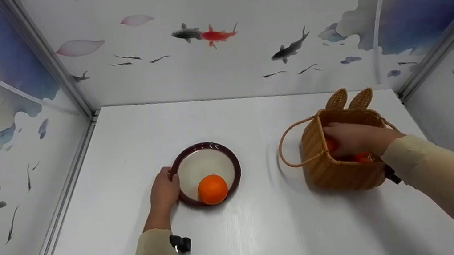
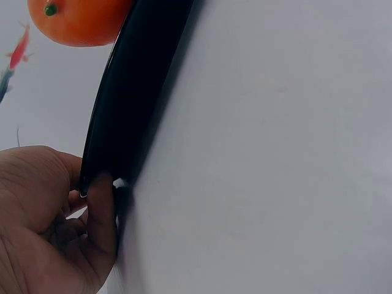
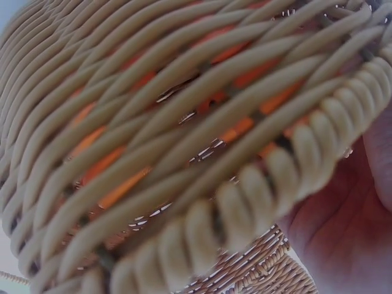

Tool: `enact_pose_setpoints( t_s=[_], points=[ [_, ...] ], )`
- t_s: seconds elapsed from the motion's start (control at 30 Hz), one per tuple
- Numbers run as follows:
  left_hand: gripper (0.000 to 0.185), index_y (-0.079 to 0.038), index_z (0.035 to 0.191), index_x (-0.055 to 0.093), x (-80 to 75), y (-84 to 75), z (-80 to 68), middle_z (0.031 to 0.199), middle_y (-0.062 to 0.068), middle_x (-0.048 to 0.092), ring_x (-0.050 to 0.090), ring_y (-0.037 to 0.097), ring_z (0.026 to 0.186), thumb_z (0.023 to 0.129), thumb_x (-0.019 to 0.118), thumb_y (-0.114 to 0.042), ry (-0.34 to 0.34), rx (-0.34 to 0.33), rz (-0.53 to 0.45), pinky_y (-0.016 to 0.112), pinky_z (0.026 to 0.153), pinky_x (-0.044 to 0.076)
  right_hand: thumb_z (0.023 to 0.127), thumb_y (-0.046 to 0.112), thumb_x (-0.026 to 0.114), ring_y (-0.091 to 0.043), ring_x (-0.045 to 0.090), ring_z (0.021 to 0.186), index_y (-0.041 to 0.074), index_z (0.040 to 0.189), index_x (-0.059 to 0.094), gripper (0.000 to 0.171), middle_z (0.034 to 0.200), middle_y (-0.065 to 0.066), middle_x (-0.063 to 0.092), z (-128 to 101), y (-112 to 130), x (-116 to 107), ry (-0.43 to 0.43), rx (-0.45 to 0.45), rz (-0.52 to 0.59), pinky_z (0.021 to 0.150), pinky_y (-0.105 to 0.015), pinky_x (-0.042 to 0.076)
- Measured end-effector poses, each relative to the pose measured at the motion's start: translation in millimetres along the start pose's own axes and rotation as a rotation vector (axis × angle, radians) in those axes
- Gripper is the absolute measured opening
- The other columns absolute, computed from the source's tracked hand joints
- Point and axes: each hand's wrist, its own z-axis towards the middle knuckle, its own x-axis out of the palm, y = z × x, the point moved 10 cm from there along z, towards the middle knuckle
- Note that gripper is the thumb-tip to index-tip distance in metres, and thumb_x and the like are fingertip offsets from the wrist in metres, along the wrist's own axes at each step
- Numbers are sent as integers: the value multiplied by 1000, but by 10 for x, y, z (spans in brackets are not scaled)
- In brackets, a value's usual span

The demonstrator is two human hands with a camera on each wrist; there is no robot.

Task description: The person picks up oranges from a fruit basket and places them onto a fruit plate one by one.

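A cream plate point(image 1: 205, 166) with a dark maroon rim lies on the white table, and an orange point(image 1: 212, 189) sits on it near the front edge. My left hand point(image 1: 165, 192) pinches the plate's left rim; the left wrist view shows the fingers point(image 2: 101, 211) at the dark edge. The orange point(image 2: 82, 18) there has a small green stem mark. My right hand point(image 1: 357, 138) reaches into a wicker basket point(image 1: 337, 174), beside orange-red fruit point(image 1: 332, 145). Its fingertips are hidden inside. Through the weave point(image 3: 184, 141) in the right wrist view, more orange shows.
The basket has a looped handle point(image 1: 283, 150) hanging out on its left and two wicker ears point(image 1: 347, 99) at the back. Printed wall panels point(image 1: 218, 70) enclose the white table point(image 1: 245, 246) at the back and on both sides.
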Motion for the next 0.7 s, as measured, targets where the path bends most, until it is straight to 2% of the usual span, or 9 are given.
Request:
enact_pose_setpoints(
  t_s=[0.27,0.47,0.7],
  points=[
    [41,-2,141,54,-1,4,-6,134,21,64,60,35,125,107,49,-24,8,-7,2,52,109,46,94,42,74,-37,54,129,10,156,42,76,151,-20,48,-55,-37,-28,-1,19,-7,108,-64,45],
    [40,-2,141,54,-7,7,-5,135,21,63,59,34,126,108,49,-23,6,-10,1,52,109,45,93,33,75,-34,57,120,14,151,48,66,142,-16,53,-107,-19,-87,-24,-4,-19,101,-61,51],
    [41,-1,141,53,5,7,-17,136,22,62,58,36,128,107,49,-24,13,-17,-3,53,111,44,92,32,76,-35,56,124,14,152,48,69,149,-16,50,-201,-42,-151,-28,7,-21,102,-62,51]
  ],
)
